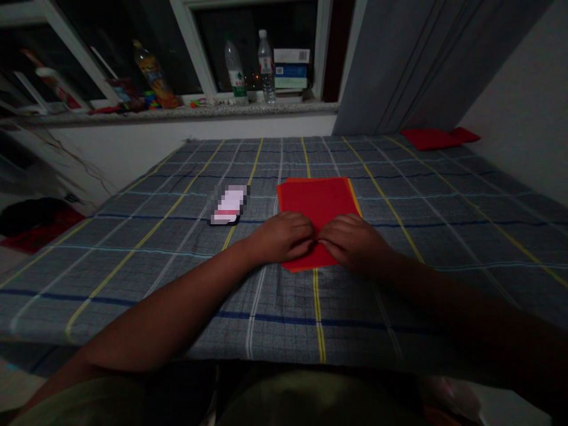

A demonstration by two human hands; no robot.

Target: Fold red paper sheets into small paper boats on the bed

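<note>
From the head view, I have the left hand (289, 238) and the right hand (357, 241) brought together low over a red sheet (313, 196), which lies flat on the plaid cloth (284, 305) under both sets of fingers (303, 229). The fingers are curled with tips pointing inward, almost meeting over the sheet's nearer half; the light is too dim for me to tell whether they pinch a bit of paper or only rest on it. An orange border (302, 270) peeks out on the near side of the fingers and a yellow border (354, 195) beyond the right ones, so I take this for a layered stack. The step in hand, as I judge it, is two-handed handling of the top layer, with no fold that I can make out. From this pose, the next move calls for light fingertip control: one hand steadying the stack while the other works the top sheet, since the layers could slip apart. The phone (229, 207) lies to the left of the left fingers, clear of them, and the bottles (267, 74) stand far beyond the fingers on the windowsill (186, 112).
</note>
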